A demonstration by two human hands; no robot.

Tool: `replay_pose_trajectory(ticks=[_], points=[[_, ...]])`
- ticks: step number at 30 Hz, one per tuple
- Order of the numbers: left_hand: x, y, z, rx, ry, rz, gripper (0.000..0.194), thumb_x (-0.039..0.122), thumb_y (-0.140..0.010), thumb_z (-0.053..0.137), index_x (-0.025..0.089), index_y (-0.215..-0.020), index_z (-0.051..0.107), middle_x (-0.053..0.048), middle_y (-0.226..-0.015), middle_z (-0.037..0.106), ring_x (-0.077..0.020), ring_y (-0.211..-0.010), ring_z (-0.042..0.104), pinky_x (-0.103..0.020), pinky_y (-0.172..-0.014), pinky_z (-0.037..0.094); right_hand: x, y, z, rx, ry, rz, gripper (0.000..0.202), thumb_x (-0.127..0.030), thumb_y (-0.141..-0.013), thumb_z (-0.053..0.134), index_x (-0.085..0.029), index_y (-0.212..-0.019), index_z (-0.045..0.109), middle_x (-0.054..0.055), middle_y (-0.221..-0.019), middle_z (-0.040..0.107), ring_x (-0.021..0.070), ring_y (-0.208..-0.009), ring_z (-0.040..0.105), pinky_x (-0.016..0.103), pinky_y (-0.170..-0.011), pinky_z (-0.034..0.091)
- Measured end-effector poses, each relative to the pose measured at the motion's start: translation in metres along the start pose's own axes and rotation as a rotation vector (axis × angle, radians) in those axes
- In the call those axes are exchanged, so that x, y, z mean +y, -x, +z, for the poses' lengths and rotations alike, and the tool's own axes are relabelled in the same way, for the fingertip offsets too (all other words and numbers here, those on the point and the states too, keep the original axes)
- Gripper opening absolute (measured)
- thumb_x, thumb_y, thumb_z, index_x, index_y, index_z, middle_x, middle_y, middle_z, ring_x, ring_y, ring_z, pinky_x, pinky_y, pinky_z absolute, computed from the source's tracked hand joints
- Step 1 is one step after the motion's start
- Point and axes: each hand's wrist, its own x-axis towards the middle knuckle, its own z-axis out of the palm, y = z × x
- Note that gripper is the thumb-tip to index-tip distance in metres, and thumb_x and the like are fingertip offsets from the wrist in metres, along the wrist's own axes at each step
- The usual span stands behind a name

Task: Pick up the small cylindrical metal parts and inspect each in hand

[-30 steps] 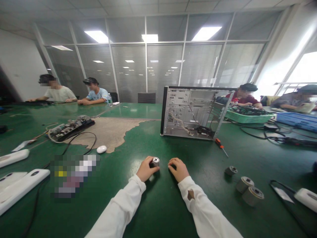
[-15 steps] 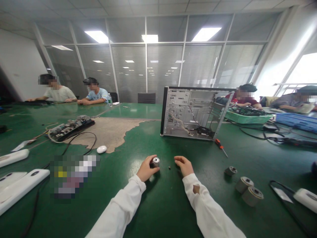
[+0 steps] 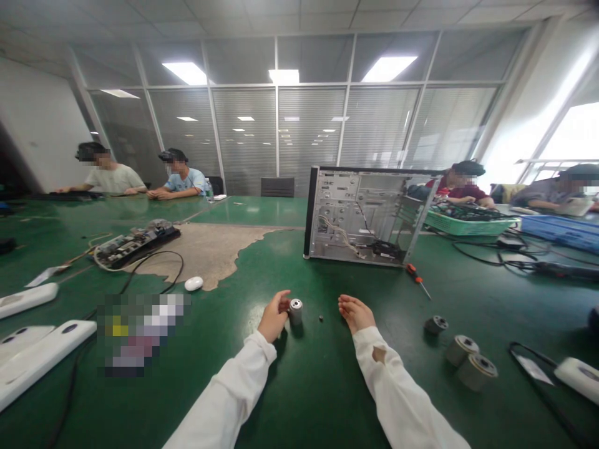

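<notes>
A small grey metal cylinder (image 3: 296, 313) with a hole in its top stands upright on the green table in front of me. Just left of it is my left hand (image 3: 275, 316), its fingers loosely bent and not wrapped round it; whether a fingertip still touches its side I cannot tell. A tiny dark metal piece (image 3: 321, 318) lies to the cylinder's right. Beyond that piece, my right hand (image 3: 355, 313) is held with the fingers extended and nothing visible in them. At the right sit a short metal cylinder (image 3: 436, 324) and two larger ones, the nearest (image 3: 478, 372) being the biggest.
An opened computer case (image 3: 360, 215) stands behind my hands, a screwdriver (image 3: 418, 280) by its corner. On the left are a circuit assembly (image 3: 135, 242), a white oval case (image 3: 193, 284) and power strips (image 3: 47, 358). Green (image 3: 470, 226) and blue baskets, cables and several people are farther off.
My left hand has loosened from around the metal cylinder and drawn slightly left, leaving it standing. My right hand has moved a little to the right, away from the tiny piece.
</notes>
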Motion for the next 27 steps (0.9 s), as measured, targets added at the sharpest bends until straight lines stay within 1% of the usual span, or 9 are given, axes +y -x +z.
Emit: replay_pose_trajectory(ticks=[4, 6, 8, 10, 13, 15, 17, 21, 27], points=[[0.001, 0.001, 0.0, 0.036, -0.017, 0.002, 0.055, -0.011, -0.05, 0.034, 0.014, -0.097, 0.048, -0.001, -0.077, 0.057, -0.0105, -0.074, 0.055, -0.025, -0.073, 0.041, 0.001, 0.001, 0.0, 0.001, 0.052, -0.034, 0.021, -0.017, -0.04, 0.061, -0.016, -0.061, 0.057, 0.002, -0.058, 0.062, 0.0123, -0.05, 0.056, 0.024, -0.046, 0.045], [0.001, 0.002, 0.001, 0.044, -0.028, 0.004, 0.053, -0.011, -0.052, 0.035, 0.014, -0.096, 0.049, -0.001, -0.076, 0.057, -0.0101, -0.072, 0.055, -0.024, -0.071, 0.042, 0.001, 0.005, 0.002, -0.011, 0.107, -0.062, 0.023, -0.017, -0.041, 0.061, -0.016, -0.064, 0.057, 0.002, -0.06, 0.062, 0.0126, -0.051, 0.056, 0.025, -0.046, 0.045], [0.002, 0.003, 0.0, 0.056, -0.033, 0.007, 0.052, -0.01, -0.053, 0.035, 0.015, -0.096, 0.05, 0.0, -0.075, 0.057, -0.0095, -0.071, 0.055, -0.023, -0.071, 0.042, 0.001, 0.012, 0.006, -0.037, 0.168, -0.092, 0.025, -0.017, -0.043, 0.061, -0.016, -0.067, 0.058, 0.002, -0.063, 0.062, 0.0138, -0.056, 0.056, 0.025, -0.048, 0.044], [0.002, 0.004, 0.0, 0.065, -0.025, 0.001, 0.052, -0.011, -0.053, 0.035, 0.015, -0.096, 0.05, 0.0, -0.073, 0.057, -0.009, -0.069, 0.055, -0.023, -0.07, 0.042, 0.001, 0.024, 0.011, -0.1, 0.294, -0.187, 0.024, -0.018, -0.048, 0.06, -0.017, -0.072, 0.059, 0.002, -0.068, 0.062, 0.0154, -0.064, 0.057, 0.027, -0.055, 0.045], [0.004, 0.006, 0.0, 0.064, -0.006, -0.021, 0.051, -0.011, -0.054, 0.034, 0.015, -0.094, 0.05, 0.001, -0.071, 0.057, -0.0086, -0.067, 0.056, -0.023, -0.068, 0.043, 0.0, 0.045, 0.021, -0.248, 0.569, -0.429, 0.022, -0.02, -0.059, 0.053, -0.017, -0.081, 0.058, 0.003, -0.077, 0.061, 0.0163, -0.073, 0.056, 0.03, -0.066, 0.045], [0.006, 0.007, 0.001, 0.062, -0.002, -0.027, 0.049, -0.012, -0.054, 0.035, 0.015, -0.091, 0.052, 0.001, -0.071, 0.058, -0.0088, -0.068, 0.056, -0.023, -0.069, 0.043, -0.001, 0.059, 0.027, -0.334, 0.689, -0.553, 0.022, -0.019, -0.064, 0.048, -0.017, -0.085, 0.057, 0.004, -0.081, 0.06, 0.0159, -0.074, 0.056, 0.03, -0.068, 0.045], [0.007, 0.009, 0.001, 0.063, 0.003, -0.03, 0.048, -0.012, -0.053, 0.035, 0.015, -0.089, 0.053, 0.0, -0.073, 0.059, -0.0094, -0.07, 0.057, -0.023, -0.07, 0.044, -0.002, 0.073, 0.033, -0.394, 0.745, -0.622, 0.023, -0.017, -0.066, 0.045, -0.017, -0.086, 0.056, 0.005, -0.082, 0.059, 0.0156, -0.074, 0.055, 0.029, -0.066, 0.046], [0.008, 0.01, 0.001, 0.064, 0.015, -0.026, 0.047, -0.013, -0.053, 0.036, 0.015, -0.087, 0.054, -0.001, -0.075, 0.061, -0.0102, -0.072, 0.057, -0.024, -0.072, 0.044, -0.001, 0.09, 0.04, -0.465, 0.811, -0.699, 0.026, -0.012, -0.067, 0.041, -0.017, -0.09, 0.053, 0.005, -0.082, 0.056, 0.0141, -0.072, 0.054, 0.028, -0.065, 0.047], [0.005, 0.008, 0.0, 0.045, 0.034, -0.028, 0.044, -0.013, -0.053, 0.036, 0.014, -0.082, 0.055, -0.002, -0.077, 0.062, -0.0109, -0.074, 0.058, -0.025, -0.074, 0.044, 0.004, 0.09, 0.043, -0.471, 0.838, -0.748, 0.039, -0.01, -0.066, 0.043, -0.017, -0.104, 0.046, 0.007, -0.093, 0.053, 0.0153, -0.079, 0.053, 0.027, -0.064, 0.048]])
